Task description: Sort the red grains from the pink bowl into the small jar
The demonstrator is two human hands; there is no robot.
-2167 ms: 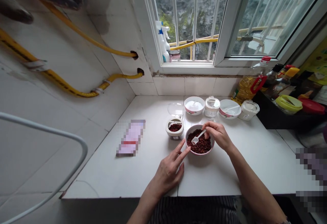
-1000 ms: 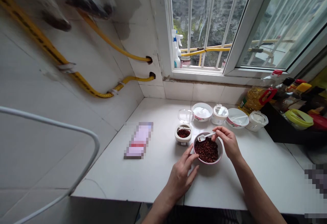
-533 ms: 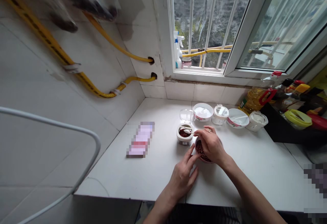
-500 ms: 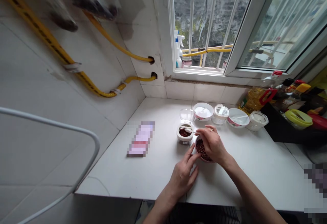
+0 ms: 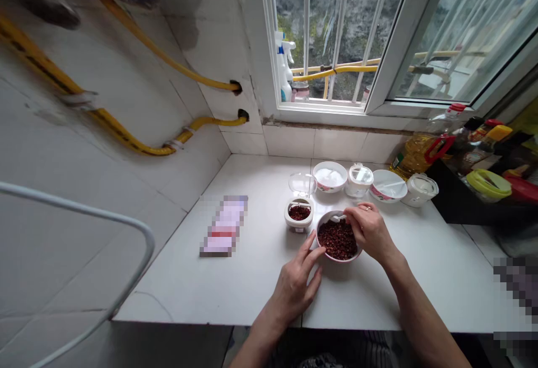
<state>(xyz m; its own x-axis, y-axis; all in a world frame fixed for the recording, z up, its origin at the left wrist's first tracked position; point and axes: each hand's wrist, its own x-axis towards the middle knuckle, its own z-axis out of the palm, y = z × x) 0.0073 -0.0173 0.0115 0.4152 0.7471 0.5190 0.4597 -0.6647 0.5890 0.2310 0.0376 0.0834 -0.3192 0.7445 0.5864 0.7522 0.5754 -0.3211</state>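
Note:
A white bowl [image 5: 331, 259] with a pink edge holds dark red dried granules that look like Sichuan peppercorns [image 5: 336, 239]. My right hand [image 5: 372, 233] pinches a small white spoon [image 5: 339, 218] at the bowl's far right side; its tip is hard to make out among the granules. Against the bowl's left side rest the fingertips of my left hand [image 5: 297, 284], fingers spread and not wrapped round it. Just left of the bowl stands a small white seasoning jar [image 5: 298, 226] with its clear lid [image 5: 302, 184] flipped up, holding the same red granules.
Behind are a bowl of white powder [image 5: 330, 190], a lidded jar [image 5: 358, 189], another bowl [image 5: 387, 194] with a white utensil, and a second lidded jar [image 5: 420, 193]. An oil bottle [image 5: 414, 155] and several condiment bottles stand at right. A blurred pinkish object [image 5: 225, 228] lies left.
My right hand has moved the spoon from over the seasoning jar, right and down into the bowl. The spoon has left the jar's opening. The camera view has shifted slightly.

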